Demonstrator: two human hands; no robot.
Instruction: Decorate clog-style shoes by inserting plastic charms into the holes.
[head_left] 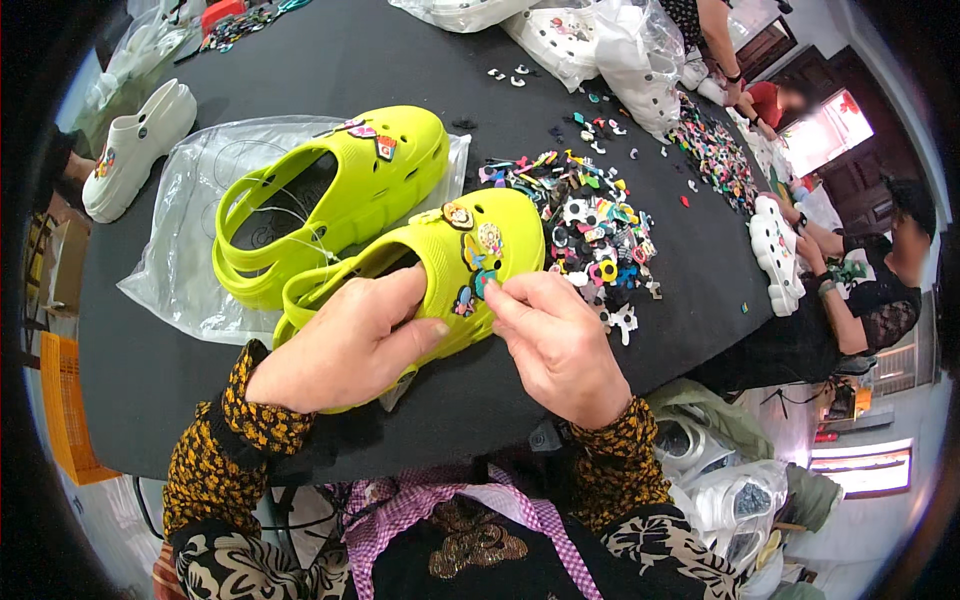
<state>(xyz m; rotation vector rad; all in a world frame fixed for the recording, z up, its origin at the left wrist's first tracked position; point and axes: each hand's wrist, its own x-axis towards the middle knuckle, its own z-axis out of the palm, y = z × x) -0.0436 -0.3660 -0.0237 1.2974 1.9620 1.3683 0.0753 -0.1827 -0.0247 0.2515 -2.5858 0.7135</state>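
Note:
A lime-green clog (515, 225) lies in front of me, several colourful shoe charms on its upper. My left hand (355, 335) is wrapped round it, its fingers reaching inside the foot opening and its thumb on the outer side. Pinched at the upper's side, the fingers of my right hand (555, 335) hold a small teal shoe charm (483, 283) against the clog. The matching lime-green clog (345, 210) rests behind on a clear plastic bag (185, 270), with charms near its toe. A thin tie loops between the two clogs.
A heap of mixed charms (600, 240) lies right of the clogs, and another pile (712, 150) sits farther back. A white clog (140, 150) stands at the far left. Bagged white clogs (640, 75) are at the back. A co-worker on the right handles a white clog (777, 255).

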